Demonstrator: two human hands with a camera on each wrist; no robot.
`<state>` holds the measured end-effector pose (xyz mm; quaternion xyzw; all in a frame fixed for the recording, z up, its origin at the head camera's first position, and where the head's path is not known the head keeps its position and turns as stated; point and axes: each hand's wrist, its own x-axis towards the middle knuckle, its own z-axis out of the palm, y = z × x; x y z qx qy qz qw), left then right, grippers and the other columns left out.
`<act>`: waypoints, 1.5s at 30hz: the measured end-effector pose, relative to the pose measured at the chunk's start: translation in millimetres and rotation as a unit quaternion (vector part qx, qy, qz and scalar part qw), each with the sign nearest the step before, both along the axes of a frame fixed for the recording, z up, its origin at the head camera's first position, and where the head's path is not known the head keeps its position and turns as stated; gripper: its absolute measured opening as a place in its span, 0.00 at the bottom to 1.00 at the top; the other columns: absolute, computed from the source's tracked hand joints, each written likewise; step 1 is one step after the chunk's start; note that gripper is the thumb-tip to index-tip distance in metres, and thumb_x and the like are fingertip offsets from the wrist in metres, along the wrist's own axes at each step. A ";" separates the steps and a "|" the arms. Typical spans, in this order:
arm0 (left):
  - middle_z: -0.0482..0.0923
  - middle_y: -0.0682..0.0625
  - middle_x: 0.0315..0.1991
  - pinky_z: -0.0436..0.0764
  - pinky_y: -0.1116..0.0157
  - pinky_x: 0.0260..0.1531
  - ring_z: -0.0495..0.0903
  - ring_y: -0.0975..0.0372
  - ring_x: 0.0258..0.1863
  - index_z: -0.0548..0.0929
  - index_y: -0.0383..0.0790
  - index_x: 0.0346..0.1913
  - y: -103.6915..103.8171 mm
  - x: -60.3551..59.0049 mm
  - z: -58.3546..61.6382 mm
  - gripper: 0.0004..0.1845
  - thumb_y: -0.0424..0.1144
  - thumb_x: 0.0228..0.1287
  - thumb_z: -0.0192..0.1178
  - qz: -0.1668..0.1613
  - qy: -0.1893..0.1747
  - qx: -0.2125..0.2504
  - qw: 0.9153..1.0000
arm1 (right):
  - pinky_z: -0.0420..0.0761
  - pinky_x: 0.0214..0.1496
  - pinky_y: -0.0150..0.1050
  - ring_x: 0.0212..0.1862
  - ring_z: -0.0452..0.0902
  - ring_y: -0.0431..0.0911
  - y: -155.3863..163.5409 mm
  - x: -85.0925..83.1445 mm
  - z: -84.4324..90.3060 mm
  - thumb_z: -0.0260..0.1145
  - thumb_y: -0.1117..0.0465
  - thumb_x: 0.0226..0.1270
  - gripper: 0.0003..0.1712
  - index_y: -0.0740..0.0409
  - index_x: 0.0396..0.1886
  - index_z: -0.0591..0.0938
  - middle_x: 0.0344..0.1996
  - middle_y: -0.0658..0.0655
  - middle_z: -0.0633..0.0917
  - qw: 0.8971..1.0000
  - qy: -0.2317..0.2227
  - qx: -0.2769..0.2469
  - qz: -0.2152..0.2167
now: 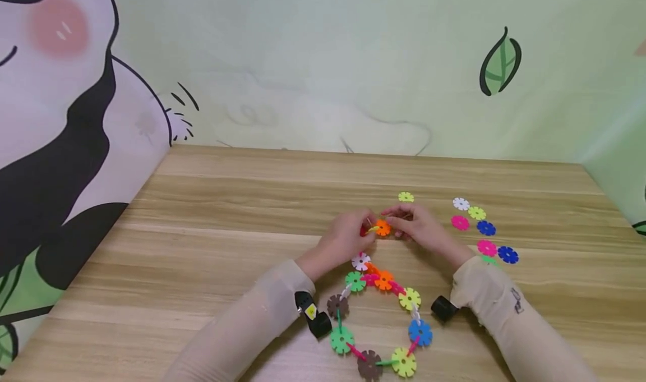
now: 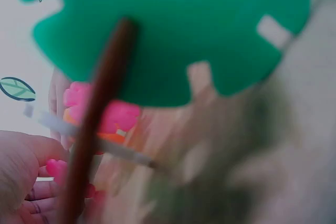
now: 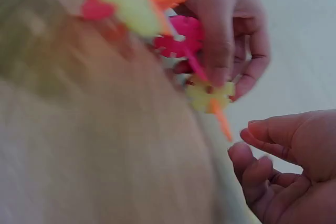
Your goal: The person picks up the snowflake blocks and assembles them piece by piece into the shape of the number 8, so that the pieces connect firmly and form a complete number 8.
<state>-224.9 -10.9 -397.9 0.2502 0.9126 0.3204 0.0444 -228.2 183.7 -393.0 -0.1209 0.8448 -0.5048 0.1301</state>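
My left hand pinches a yellow notched plastic disc between thumb and fingers. An orange notched disc is slotted into its edge. Beside the orange disc is my right hand; in the right wrist view its thumb and fingers are slightly bent, with a gap between them and the disc. A pink disc hangs near the left fingers. Below the hands, a ring of interlocked discs includes a blue disc and a brown disc. Very close in the left wrist view is a green disc.
Loose discs lie on the wooden table to the right, among them a pink disc, a white disc and a dark blue disc. A yellow disc lies beyond the hands. Behind stands a printed wall.
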 end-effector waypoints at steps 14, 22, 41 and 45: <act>0.78 0.48 0.45 0.77 0.70 0.37 0.76 0.62 0.38 0.74 0.42 0.63 9.1 -6.3 16.7 0.25 0.45 0.64 0.62 -0.040 -0.019 -0.116 0.992 | 0.78 0.36 0.37 0.40 0.80 0.55 60.7 10.0 38.8 0.62 0.63 0.68 0.15 0.67 0.50 0.80 0.41 0.67 0.83 0.963 0.113 0.241 -0.049; 0.78 0.47 0.56 0.79 0.62 0.53 0.77 0.57 0.49 0.74 0.43 0.64 12.1 -10.8 14.6 0.26 0.48 0.65 0.61 -0.040 -0.005 -0.156 0.987 | 0.77 0.43 0.50 0.40 0.80 0.60 90.1 8.2 30.1 0.66 0.59 0.64 0.18 0.69 0.46 0.80 0.37 0.69 0.84 0.941 0.122 0.312 -0.047; 0.79 0.49 0.53 0.79 0.62 0.50 0.78 0.58 0.48 0.77 0.46 0.60 12.4 -10.4 13.6 0.22 0.47 0.65 0.61 -0.043 0.025 -0.182 0.982 | 0.76 0.37 0.44 0.37 0.77 0.56 109.1 4.9 18.8 0.66 0.61 0.63 0.17 0.69 0.44 0.73 0.40 0.71 0.81 0.946 0.064 0.310 -0.073; 0.78 0.48 0.53 0.79 0.62 0.50 0.77 0.58 0.48 0.76 0.46 0.61 11.7 -10.6 13.8 0.23 0.46 0.64 0.62 -0.045 0.023 -0.179 0.982 | 0.74 0.29 0.34 0.31 0.77 0.48 108.0 6.9 21.3 0.63 0.65 0.65 0.14 0.70 0.45 0.73 0.37 0.69 0.81 0.953 0.064 0.284 -0.084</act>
